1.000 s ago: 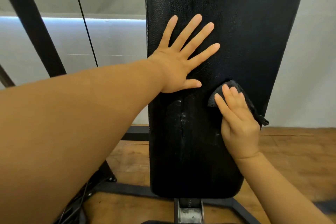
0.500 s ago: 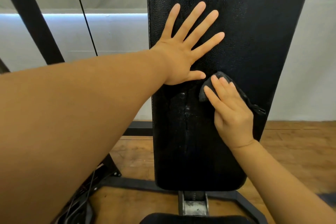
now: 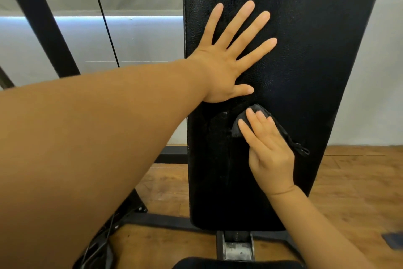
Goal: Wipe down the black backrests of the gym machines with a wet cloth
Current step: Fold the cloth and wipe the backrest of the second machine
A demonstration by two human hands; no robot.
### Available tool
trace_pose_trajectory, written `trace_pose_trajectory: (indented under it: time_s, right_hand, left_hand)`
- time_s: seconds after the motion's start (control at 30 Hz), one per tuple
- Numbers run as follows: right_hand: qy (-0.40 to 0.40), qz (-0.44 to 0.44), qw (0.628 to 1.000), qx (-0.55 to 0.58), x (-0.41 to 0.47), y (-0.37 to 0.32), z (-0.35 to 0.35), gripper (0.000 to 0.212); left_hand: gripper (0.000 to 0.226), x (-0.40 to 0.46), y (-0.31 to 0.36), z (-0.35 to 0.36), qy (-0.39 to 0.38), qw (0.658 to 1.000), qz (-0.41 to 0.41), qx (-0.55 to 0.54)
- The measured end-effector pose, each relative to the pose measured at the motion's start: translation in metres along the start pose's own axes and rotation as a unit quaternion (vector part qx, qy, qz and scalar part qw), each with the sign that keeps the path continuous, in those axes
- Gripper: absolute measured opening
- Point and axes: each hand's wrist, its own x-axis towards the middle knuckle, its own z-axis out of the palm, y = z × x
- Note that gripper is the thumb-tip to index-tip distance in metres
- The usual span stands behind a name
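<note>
Both hands (image 3: pixel 270 151) flat on backrest (image 3: pixel 316 72), cloth (image 3: pixel 257 110) under R.

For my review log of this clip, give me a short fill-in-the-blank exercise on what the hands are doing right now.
1. The left hand lies flat on the backrest with its fingers ____.
2. The right hand presses a dark ____ against the backrest.
3. The right hand is ____ the left hand in the picture.
4. The floor is made of ____.

Missing words: spread; cloth; below; wood
</note>
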Motion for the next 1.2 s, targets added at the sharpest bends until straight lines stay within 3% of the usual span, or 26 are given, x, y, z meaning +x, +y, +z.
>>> trace_pose_trajectory:
  time_s: [0.27, 0.47, 0.7, 0.83, 1.2]
  right_hand:
    - [0.030, 0.034, 0.999, 0.018, 0.010, -0.021, 0.015, 0.035]
    - [-0.057, -0.043, 0.997, 0.019, -0.027, -0.030, 0.020, 0.042]
    - [-0.023, -0.082, 0.996, 0.018, 0.018, -0.023, 0.023, 0.034]
    - [-0.005, -0.061, 0.998, 0.033, 0.031, -0.028, 0.029, 0.035]
    - [-0.082, -0.114, 0.990, 0.018, 0.000, -0.039, 0.028, 0.038]
  left_hand:
    - [0.074, -0.002, 0.001, -0.002, 0.003, 1.000, 0.000, -0.015]
    - [0.074, -0.001, 0.001, -0.002, -0.001, 1.000, 0.002, -0.016]
    - [0.074, -0.002, 0.000, -0.002, 0.000, 1.000, 0.001, -0.009]
    - [0.074, -0.002, 0.001, -0.002, -0.002, 1.000, 0.001, -0.008]
    - [0.074, -0.001, 0.001, 0.000, 0.000, 1.000, 0.000, -0.003]
